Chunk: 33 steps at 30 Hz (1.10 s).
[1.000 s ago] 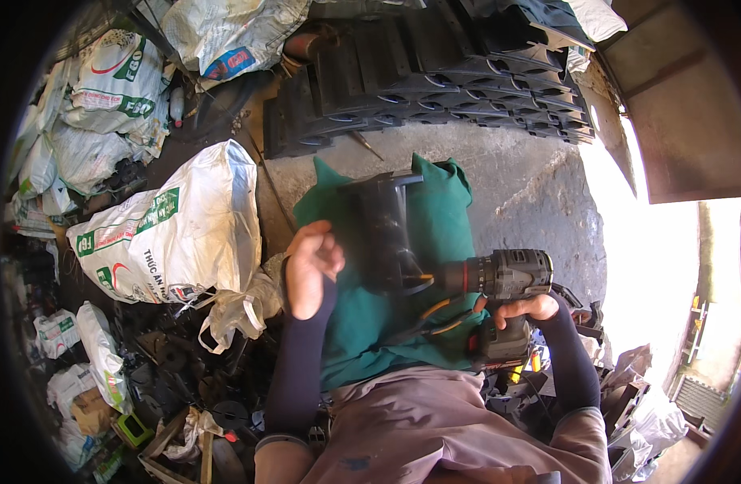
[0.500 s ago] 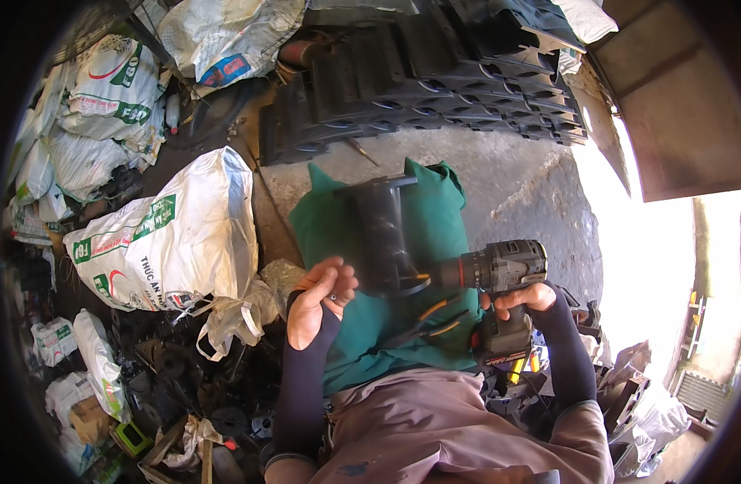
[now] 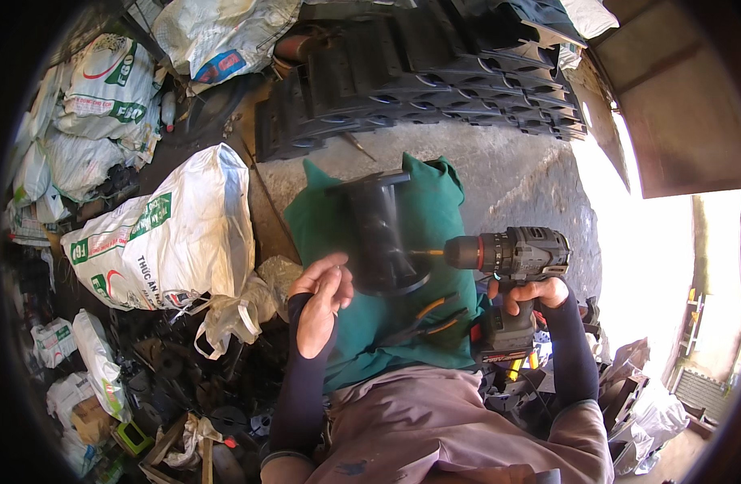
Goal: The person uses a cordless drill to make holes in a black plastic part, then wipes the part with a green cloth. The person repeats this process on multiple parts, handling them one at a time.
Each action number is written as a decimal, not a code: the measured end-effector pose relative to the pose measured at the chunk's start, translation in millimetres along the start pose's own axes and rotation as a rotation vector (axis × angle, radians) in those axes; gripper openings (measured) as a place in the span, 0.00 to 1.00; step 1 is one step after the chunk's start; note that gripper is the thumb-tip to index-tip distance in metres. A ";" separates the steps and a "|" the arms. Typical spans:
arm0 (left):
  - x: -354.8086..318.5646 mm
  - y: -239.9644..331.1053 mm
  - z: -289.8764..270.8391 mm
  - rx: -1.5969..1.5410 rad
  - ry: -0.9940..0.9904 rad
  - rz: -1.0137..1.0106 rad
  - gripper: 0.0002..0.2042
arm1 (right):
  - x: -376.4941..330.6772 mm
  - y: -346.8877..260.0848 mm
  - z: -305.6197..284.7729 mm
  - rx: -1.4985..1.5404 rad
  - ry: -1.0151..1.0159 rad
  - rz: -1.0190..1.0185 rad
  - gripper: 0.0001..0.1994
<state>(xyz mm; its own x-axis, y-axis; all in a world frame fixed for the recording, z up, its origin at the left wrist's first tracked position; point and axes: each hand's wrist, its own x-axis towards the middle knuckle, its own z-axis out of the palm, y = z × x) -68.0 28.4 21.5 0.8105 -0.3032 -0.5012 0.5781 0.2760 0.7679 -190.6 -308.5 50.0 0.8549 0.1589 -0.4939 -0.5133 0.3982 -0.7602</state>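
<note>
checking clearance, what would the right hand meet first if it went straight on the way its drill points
Likely the side of the black flanged part on the green cloth: the drill in the right hand aims its bit there. Whether it already touches is unclear.

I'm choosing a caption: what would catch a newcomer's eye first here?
Probably the grey and black cordless drill in the right hand, its bit pointing left toward a glossy black spool-shaped part on green cloth. Next, the stacked black panels at the top and the large white woven sack on the left.
</note>
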 end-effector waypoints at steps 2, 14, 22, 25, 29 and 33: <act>-2.2 6.4 6.9 0.006 -0.020 0.003 0.10 | 2.6 -1.6 1.2 -0.011 -0.020 -0.013 0.28; 1.3 5.3 28.8 0.071 -0.036 0.102 0.04 | 12.2 -7.7 5.9 0.010 -0.067 0.013 0.26; 4.9 -9.7 36.3 0.142 0.059 0.251 0.05 | 15.8 -10.1 6.4 0.002 -0.024 0.066 0.27; 1.6 -11.8 38.2 0.195 0.103 0.234 0.05 | 17.0 -9.3 6.2 0.003 -0.024 0.047 0.27; -0.5 -18.8 44.3 0.235 0.164 0.348 0.05 | 18.0 -7.7 5.5 -0.013 -0.055 0.024 0.27; 1.7 -17.0 37.8 0.167 0.136 0.250 0.05 | 17.3 -7.7 3.8 -0.029 -0.054 0.016 0.28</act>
<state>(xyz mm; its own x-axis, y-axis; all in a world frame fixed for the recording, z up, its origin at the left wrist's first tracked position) -80.0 -11.3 22.7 0.9370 -0.1174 -0.3290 0.3453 0.1699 0.9230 -171.6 -305.4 48.9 0.8492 0.2135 -0.4830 -0.5278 0.3693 -0.7648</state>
